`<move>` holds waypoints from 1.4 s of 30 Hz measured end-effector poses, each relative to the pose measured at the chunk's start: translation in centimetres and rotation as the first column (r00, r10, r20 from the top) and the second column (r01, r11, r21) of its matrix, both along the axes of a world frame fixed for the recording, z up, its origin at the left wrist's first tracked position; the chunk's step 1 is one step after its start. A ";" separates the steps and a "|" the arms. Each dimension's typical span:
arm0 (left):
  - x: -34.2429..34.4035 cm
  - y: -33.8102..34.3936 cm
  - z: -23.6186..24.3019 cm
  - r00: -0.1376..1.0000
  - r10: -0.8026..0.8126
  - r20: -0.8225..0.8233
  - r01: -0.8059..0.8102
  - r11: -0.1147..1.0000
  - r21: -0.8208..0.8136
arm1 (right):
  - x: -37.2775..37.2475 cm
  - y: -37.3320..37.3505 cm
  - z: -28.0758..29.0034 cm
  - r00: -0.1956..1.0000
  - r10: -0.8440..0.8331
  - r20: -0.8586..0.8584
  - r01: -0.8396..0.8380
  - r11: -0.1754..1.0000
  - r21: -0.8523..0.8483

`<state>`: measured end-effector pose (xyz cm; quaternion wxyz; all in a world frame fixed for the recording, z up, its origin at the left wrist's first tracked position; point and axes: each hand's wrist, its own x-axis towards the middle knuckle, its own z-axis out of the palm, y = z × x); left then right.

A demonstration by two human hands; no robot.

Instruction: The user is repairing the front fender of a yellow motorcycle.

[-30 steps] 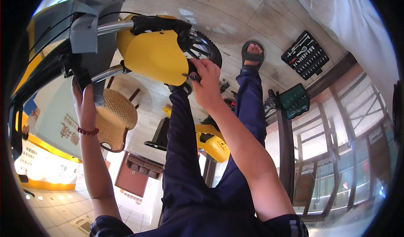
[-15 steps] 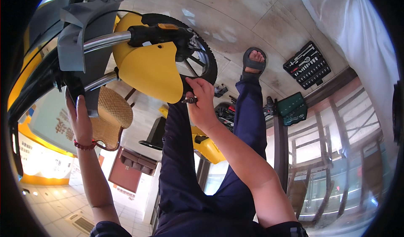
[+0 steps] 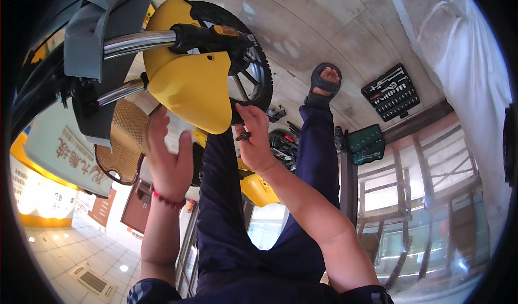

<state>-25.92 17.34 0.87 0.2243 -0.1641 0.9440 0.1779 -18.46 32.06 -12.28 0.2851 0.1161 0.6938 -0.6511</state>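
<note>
A yellow front fender (image 3: pixel 189 91) covers part of the black tyre (image 3: pixel 264 69) of a two-wheeler. Chrome fork tubes (image 3: pixel 137 44) run up from it to grey bodywork (image 3: pixel 86 48). My right hand (image 3: pixel 256 145) is at the fender's near lower edge, its fingertips by the tyre. Its curled fingers close on a small dark tool (image 3: pixel 243 136) with a metal band; most of it is hidden in the palm. My left hand (image 3: pixel 170 155), slightly blurred, is raised just below the fender with thumb and fingers apart. Nothing shows in it.
On the floor to the right lies an open socket set (image 3: pixel 391 92), near a green case (image 3: pixel 366 145) and a power drill (image 3: pixel 339 138). More tools (image 3: pixel 283 147) lie between my legs, by a yellow panel (image 3: pixel 259 189). A wicker chair (image 3: pixel 127 126) stands left, white sheeting (image 3: pixel 467 61) hangs right.
My left hand has come away from the fork area and moved right, towards the fender. My right hand stays at the fender edge with the tool. The view has shifted slightly.
</note>
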 end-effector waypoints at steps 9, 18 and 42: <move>0.8 2.5 -6.5 0.948 0.317 -0.014 -0.317 0.946 -0.061 | 1.0 -1.0 0.0 0.998 -0.042 0.037 0.047 0.992 -0.119; 2.2 0.6 -7.5 0.982 0.168 -0.083 -0.178 0.976 -0.123 | -0.1 0.0 -1.3 0.965 -0.005 0.264 0.081 0.956 -0.280; 3.8 -0.6 -8.8 0.955 0.187 -0.231 -0.178 0.982 0.062 | -18.8 6.5 -3.7 0.880 0.456 0.135 -0.455 0.890 -0.039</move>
